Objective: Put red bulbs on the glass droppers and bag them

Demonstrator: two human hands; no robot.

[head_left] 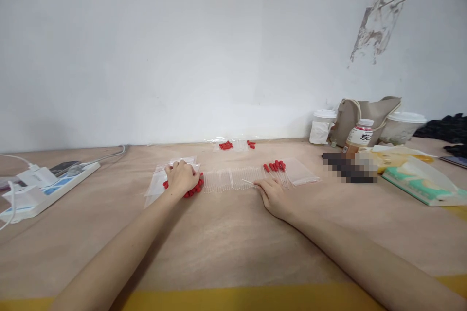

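My left hand [181, 176] is over a pile of red rubber bulbs [190, 194], its fingers bent down among them. The fingertips are hidden, so what they pinch does not show. To the right of the pile, many thin clear dropper tubes [219, 181] lie side by side in a row. My right hand [274, 198] rests low at the row's right end, its fingers closed on one thin clear tube [248, 182] that points left. Just beyond this hand lie several tubes with red bulbs on their ends [279, 165].
Clear plastic bags [153, 184] lie left of the pile, another bag [301, 173] at right. By the wall is a bag with more red bulbs [226, 145]. A power strip [69, 182] stands left; cups, a bottle [359, 138] and a tissue pack [419, 184] stand right.
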